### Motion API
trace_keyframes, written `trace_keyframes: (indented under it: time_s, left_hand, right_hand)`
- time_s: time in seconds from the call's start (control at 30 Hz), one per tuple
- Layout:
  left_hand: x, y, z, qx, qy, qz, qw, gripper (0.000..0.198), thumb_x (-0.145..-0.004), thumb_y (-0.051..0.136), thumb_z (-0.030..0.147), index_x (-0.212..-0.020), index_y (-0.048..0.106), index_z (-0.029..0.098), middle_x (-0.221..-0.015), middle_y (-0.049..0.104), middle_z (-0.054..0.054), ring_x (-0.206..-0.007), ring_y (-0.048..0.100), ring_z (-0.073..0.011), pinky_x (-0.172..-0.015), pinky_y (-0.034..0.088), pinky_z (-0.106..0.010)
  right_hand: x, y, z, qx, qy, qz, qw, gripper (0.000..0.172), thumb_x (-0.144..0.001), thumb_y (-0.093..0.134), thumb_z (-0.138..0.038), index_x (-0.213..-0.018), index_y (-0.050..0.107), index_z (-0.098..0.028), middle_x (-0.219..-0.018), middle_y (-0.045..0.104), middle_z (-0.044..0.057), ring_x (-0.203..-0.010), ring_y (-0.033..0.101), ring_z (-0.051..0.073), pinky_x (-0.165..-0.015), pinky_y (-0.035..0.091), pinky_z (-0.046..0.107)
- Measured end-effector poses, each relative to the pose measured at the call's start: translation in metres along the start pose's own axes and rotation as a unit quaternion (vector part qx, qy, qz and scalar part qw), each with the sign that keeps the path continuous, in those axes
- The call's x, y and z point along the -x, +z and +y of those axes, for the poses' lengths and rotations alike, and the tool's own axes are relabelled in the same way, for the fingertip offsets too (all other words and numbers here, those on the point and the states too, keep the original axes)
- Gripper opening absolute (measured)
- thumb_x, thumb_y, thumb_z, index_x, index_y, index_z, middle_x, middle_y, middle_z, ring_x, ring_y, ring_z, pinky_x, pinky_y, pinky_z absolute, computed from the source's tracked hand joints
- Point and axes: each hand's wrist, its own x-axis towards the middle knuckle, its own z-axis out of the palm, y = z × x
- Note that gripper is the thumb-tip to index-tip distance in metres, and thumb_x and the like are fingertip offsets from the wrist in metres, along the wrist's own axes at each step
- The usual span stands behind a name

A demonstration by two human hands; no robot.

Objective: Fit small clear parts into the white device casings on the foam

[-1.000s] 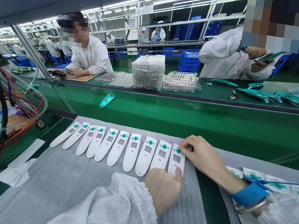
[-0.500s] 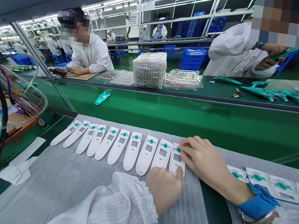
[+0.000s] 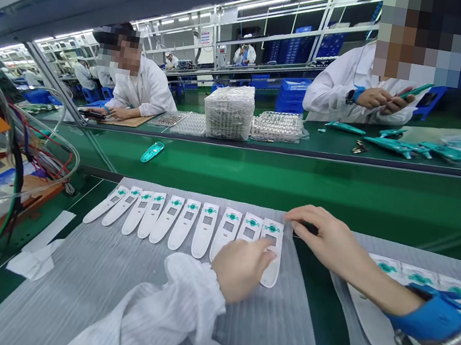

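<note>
While left hand [image 3: 239, 270] presses end strip [image 3: 270, 272], fingers together, right hand [image 3: 327, 238] spreads at mat edge [image 3: 307, 319].

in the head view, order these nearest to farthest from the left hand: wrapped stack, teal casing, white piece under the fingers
1. White piece: under the left hand, at the right end of the row.
2. Teal casing: on the green panel, beyond the row, to the left.
3. Wrapped stack: on the far bench, beyond the panel.

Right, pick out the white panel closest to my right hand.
The last panel at the right end of the row, nearest your right hand. Its lower end sticks out below the others, and your left hand's fingers reach onto it.
</note>
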Motion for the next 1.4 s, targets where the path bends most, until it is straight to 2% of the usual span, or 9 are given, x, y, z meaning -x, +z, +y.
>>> trace_keyframes:
  time_s: [0.07,0.17,0.33,0.5,0.73,0.87,1.13,1.23,1.4]
  left_hand:
    - [-0.005,-0.007,-0.003,0.208,-0.031,0.014,0.977,0.041,-0.101,0.033,0.038,-0.119,0.061,0.013,-0.054,0.054,0.001,-0.047,0.051,-0.015,-0.05,0.04,-0.025]
    - [-0.01,-0.014,-0.003,0.481,-0.059,-0.003,0.875,0.045,-0.097,0.039,0.052,-0.107,0.058,0.013,-0.041,0.034,0.011,-0.033,0.022,-0.0082,-0.037,0.02,-0.02]
    - [-0.006,-0.018,0.002,0.583,-0.046,-0.024,0.811,0.051,-0.086,0.053,0.068,-0.09,0.053,0.017,-0.038,0.033,0.012,-0.031,0.015,-0.0053,-0.034,0.008,-0.019]
    - [-0.004,-0.017,0.006,0.585,-0.051,-0.025,0.809,0.06,-0.085,0.044,0.078,-0.075,0.049,0.019,-0.036,0.034,0.01,-0.029,0.018,-0.0051,-0.033,0.008,-0.02]
    - [0.001,-0.028,0.004,0.581,-0.09,-0.058,0.807,0.07,-0.092,0.037,0.072,-0.045,0.03,0.021,-0.033,0.023,0.007,-0.03,0.017,-0.0028,-0.036,0.007,-0.02]
    - [0.008,-0.032,0.001,0.576,-0.072,-0.052,0.812,0.05,-0.097,0.045,0.055,-0.064,0.051,0.017,-0.035,0.027,0.01,-0.031,0.014,-0.0051,-0.036,0.008,-0.021]
    - [0.014,-0.033,-0.004,0.209,-0.011,0.085,0.974,0.027,-0.097,0.044,0.036,-0.1,0.065,0.018,-0.05,0.041,0.007,-0.046,0.037,-0.0125,-0.052,0.025,-0.026]
    - [0.014,-0.035,-0.003,0.128,0.028,0.106,0.986,0.028,-0.099,0.041,0.03,-0.096,0.066,0.019,-0.064,0.053,0.002,-0.06,0.047,-0.0155,-0.06,0.03,-0.027]
    - [0.008,-0.038,-0.005,0.276,0.003,0.058,0.96,0.027,-0.098,0.039,0.029,-0.093,0.062,0.016,-0.052,0.045,0.005,-0.047,0.04,-0.0126,-0.051,0.03,-0.024]
  right_hand:
    - [0.001,-0.004,-0.02,-0.075,0.021,-0.022,0.997,0.029,-0.087,0.051,-0.044,-0.088,0.073,-0.025,-0.098,0.072,0.007,-0.091,0.065,0.025,-0.076,0.052,0.038]
    - [0.004,-0.005,-0.054,-0.174,0.03,-0.091,0.98,0.029,-0.085,0.056,-0.047,-0.093,0.074,-0.025,-0.1,0.072,0.006,-0.089,0.065,0.022,-0.077,0.051,0.035]
    - [0.001,0.002,-0.08,-0.246,0.055,-0.137,0.958,0.026,-0.081,0.063,-0.048,-0.086,0.076,-0.026,-0.085,0.072,0.002,-0.069,0.059,0.017,-0.065,0.046,0.031]
    - [-0.007,0.009,-0.077,-0.287,0.076,-0.158,0.942,0.025,-0.076,0.067,-0.046,-0.072,0.073,-0.022,-0.067,0.068,0.0,-0.063,0.057,0.017,-0.061,0.044,0.031]
    - [-0.008,-0.002,-0.083,-0.301,0.097,-0.116,0.942,0.036,-0.073,0.071,-0.057,-0.076,0.076,-0.021,-0.079,0.075,0.006,-0.078,0.068,0.024,-0.072,0.053,0.035]
    - [-0.005,-0.005,-0.079,-0.23,0.099,-0.066,0.966,0.046,-0.072,0.068,-0.066,-0.079,0.077,-0.022,-0.075,0.074,0.006,-0.066,0.065,0.022,-0.059,0.05,0.032]
    - [0.001,0.003,-0.074,-0.136,0.023,0.011,0.99,0.048,-0.081,0.057,-0.069,-0.077,0.076,-0.025,-0.081,0.075,0.006,-0.066,0.063,0.02,-0.056,0.046,0.031]
    - [0.002,0.004,-0.075,-0.121,0.004,0.01,0.993,0.044,-0.085,0.056,-0.064,-0.079,0.075,-0.026,-0.083,0.074,0.005,-0.071,0.065,0.02,-0.058,0.047,0.031]
    - [-0.002,0.002,-0.078,-0.128,-0.009,0.008,0.992,0.047,-0.083,0.057,-0.068,-0.083,0.076,-0.025,-0.084,0.074,0.006,-0.072,0.065,0.021,-0.059,0.047,0.031]
